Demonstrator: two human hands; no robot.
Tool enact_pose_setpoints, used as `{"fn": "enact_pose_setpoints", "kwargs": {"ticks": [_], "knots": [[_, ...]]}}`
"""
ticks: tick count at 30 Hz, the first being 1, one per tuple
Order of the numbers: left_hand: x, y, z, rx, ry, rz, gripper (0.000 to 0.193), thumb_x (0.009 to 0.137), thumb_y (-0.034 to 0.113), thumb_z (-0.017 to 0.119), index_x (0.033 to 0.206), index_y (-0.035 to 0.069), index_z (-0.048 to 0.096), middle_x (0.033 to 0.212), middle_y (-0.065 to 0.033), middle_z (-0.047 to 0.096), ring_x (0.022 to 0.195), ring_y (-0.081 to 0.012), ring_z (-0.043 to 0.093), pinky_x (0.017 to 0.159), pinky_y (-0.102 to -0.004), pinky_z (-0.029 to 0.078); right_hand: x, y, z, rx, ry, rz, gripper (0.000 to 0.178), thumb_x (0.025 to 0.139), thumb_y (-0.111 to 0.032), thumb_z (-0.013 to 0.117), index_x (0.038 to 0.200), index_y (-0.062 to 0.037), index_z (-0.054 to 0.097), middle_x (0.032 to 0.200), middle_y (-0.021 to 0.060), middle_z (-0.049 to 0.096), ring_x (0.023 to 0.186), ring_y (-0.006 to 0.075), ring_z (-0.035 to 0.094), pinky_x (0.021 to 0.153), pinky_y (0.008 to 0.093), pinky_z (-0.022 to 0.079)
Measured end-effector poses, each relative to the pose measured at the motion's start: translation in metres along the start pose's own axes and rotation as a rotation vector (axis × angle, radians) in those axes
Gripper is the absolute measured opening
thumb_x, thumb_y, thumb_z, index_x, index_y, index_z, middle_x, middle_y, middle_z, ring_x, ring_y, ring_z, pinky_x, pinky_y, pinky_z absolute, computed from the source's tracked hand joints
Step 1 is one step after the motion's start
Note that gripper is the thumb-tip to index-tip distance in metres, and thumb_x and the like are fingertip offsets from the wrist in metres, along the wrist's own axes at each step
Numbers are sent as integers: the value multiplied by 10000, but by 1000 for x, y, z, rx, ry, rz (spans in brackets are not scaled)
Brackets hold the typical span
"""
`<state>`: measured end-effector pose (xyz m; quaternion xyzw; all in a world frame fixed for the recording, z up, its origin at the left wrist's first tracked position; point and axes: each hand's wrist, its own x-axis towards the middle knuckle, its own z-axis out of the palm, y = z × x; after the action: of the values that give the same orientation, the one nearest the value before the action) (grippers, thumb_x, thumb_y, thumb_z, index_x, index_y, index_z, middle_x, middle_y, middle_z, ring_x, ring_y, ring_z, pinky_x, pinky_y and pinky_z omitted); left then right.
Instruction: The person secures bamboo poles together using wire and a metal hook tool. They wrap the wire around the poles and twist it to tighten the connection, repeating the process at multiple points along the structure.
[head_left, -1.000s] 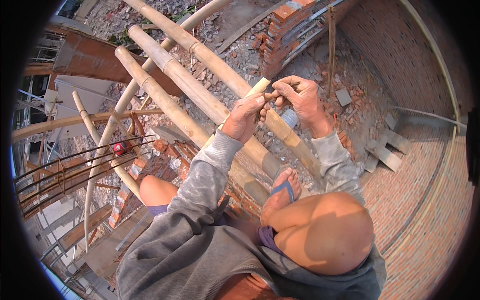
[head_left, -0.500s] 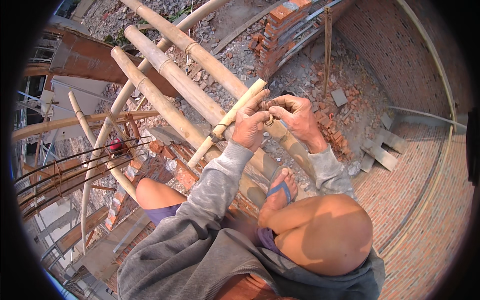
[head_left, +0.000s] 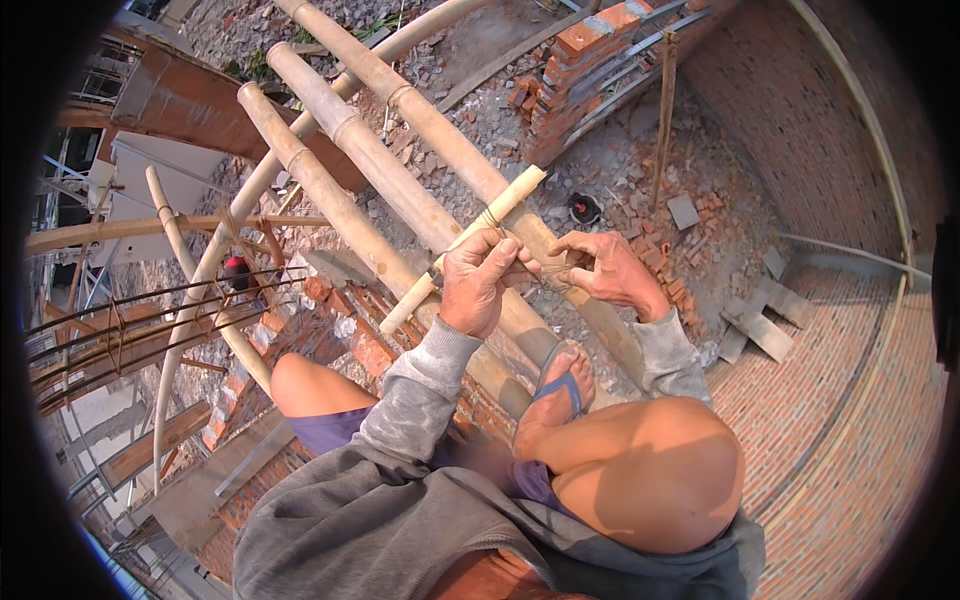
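Observation:
A thin, dark tie wire (head_left: 552, 274) runs between my two hands. My left hand (head_left: 474, 286) is closed, its thumb and fingers pinching the wire beside a pale bamboo strip (head_left: 520, 190). Just to its right, my right hand (head_left: 622, 276) has thumb and forefinger curled round the wire near its other end. The strip lies slantwise across several thick bamboo poles (head_left: 375, 165). Loops of wire go round the strip above my left hand, and another dark binding (head_left: 434, 275) sits lower on it, left of that hand. The fingertips partly hide the wire.
My foot in a blue flip-flop (head_left: 566, 385) rests on the poles. Broken brick rubble (head_left: 640, 190) lies far below, with a dark round object (head_left: 583, 208) on it. Steel bars (head_left: 130, 345) stick in from the left. A brick wall (head_left: 850, 400) stands to the right.
My hands have drawn apart, the left moving down and left, the right slightly down and right. The wire now shows stretched between them, and the strip's wire loops are uncovered.

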<state>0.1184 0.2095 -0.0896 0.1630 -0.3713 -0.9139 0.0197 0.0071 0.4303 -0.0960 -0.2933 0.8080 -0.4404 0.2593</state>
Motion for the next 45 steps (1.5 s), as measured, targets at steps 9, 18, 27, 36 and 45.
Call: {"fn": "enact_pose_setpoints", "kwargs": {"ticks": [9,18,27,36,45], "knots": [[0,50,6,-163,17,131,129,1099,128,644,1108,-1,633,1016,-130,736,963,-302,784,878,-474,690,15,-13,20,676,449,336,442,1067,-247,675,1302,125,641,884,114,729,750,175,716,699,306,597],[27,44,-6,-340,154,-33,150,1094,130,647,1167,3,614,1096,-115,705,1071,-295,734,987,-476,659,2,-69,-18,-584,560,-598,381,997,-227,770,1331,-58,705,1141,74,751,1091,292,691,1111,464,449],[35,78,3,-292,218,275,153,1087,137,664,1099,-12,637,1024,-148,736,999,-295,771,920,-495,677,-8,-46,0,520,-40,172,283,985,-263,821,970,16,773,701,22,679,610,69,586,548,302,467],[37,88,33,-52,358,651,115,1060,73,695,1064,-22,632,954,-156,738,846,-269,793,669,-382,715,9,-33,-8,-319,137,-1,423,922,-222,832,1168,111,747,1022,340,740,936,465,736,832,447,574],[52,73,9,-233,484,559,104,1070,53,664,1076,47,560,1024,-126,719,1002,-287,772,824,-481,710,3,-31,14,1392,150,-20,750,1032,-274,736,1587,107,404,1379,267,679,1210,332,727,1058,513,609]]}}
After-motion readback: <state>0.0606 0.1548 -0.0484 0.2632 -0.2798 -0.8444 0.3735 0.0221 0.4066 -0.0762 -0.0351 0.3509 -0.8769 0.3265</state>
